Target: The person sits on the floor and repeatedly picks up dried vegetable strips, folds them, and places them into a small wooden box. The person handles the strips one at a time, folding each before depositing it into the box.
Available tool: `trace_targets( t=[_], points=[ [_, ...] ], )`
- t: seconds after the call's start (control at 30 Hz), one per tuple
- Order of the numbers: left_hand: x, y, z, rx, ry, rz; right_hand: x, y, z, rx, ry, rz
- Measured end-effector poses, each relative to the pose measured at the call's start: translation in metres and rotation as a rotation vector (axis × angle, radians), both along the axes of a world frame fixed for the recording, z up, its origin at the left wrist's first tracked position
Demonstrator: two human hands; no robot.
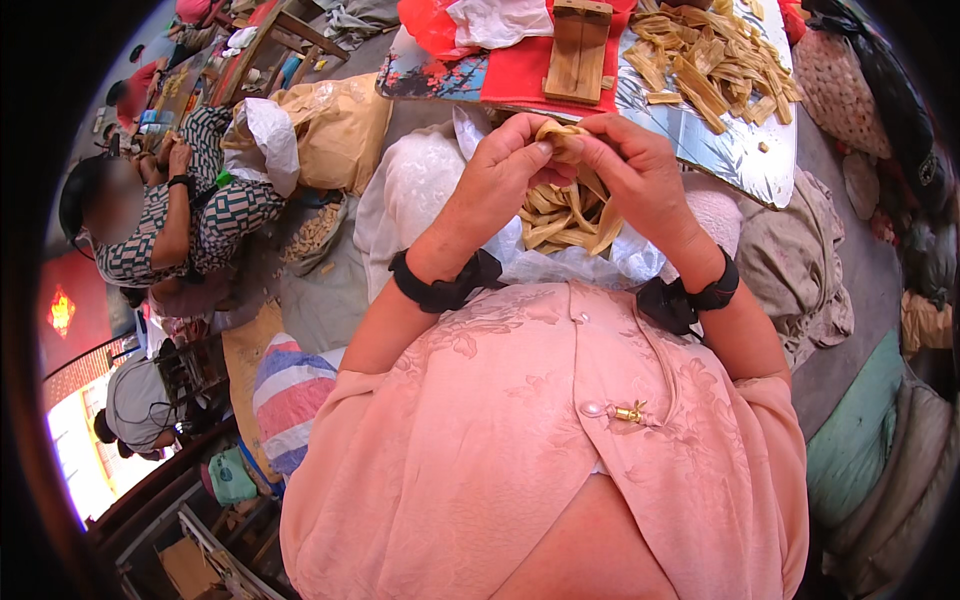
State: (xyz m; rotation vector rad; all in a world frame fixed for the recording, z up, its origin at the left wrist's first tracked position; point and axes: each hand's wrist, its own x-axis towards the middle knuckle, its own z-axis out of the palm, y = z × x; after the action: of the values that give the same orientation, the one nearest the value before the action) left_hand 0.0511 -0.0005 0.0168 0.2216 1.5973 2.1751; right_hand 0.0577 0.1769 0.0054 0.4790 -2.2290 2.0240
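My left hand (499, 169) and my right hand (637, 161) meet in front of me, thumbs and fingers pinching one folded tan strip (559, 136), perhaps of dried plant material. Right below them, a bundle of similar tan strips (559, 217) rests in clear plastic sheeting (555, 266) on my lap. Beyond my hands, on a board with printed pictures (739, 176), lie a heap of the same strips (705, 60) and a small wooden block device (577, 56) on a red cloth (514, 79). Black bands circle both my wrists.
A person in patterned clothes (169, 217) sits at the left, near a large brown paper bag (337, 135) and an open sack of small tan pieces (311, 232). Other people are farther left. A striped woven bag (292, 397) stands lower left; sacks (840, 90) line the right side.
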Motion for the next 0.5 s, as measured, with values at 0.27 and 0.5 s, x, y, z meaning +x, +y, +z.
trace_targets(
  t=[0.27,0.5],
  points=[
    [-0.009,-0.011,-0.009,-0.174,0.384,0.140,0.002,0.000,0.021,-0.288,-0.373,0.268],
    [0.001,0.011,-0.006,-0.115,0.318,0.307,-0.006,-0.008,0.003,-0.488,-0.487,0.108]
  ],
)
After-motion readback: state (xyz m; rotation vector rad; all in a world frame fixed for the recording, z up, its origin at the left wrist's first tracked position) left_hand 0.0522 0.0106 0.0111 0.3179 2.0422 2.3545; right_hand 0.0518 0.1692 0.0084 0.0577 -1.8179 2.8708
